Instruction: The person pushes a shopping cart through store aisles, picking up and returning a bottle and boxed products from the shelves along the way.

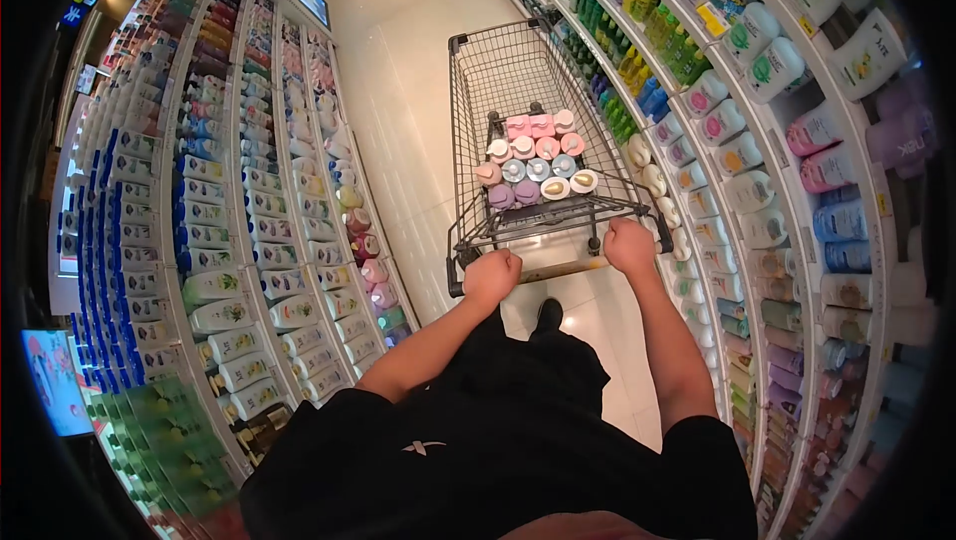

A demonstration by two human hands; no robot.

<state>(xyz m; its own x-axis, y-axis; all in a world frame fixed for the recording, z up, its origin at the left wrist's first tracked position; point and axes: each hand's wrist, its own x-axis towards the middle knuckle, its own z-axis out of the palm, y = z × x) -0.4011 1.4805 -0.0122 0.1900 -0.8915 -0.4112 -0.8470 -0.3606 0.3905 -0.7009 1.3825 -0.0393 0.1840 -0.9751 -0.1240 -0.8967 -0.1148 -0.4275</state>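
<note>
Black shirt (pixel 498 440), left hand (pixel 493 277) and right hand (pixel 630 245), fingers of both clenched round handle (pixel 561 270), rows of bottles (pixel 547 147) inside wire cart (pixel 503 72)

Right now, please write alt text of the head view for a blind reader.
Two bare hands grip the near end of a wire shopping cart holding a group of pastel bottles, in a shop aisle between packed shelves.
</note>
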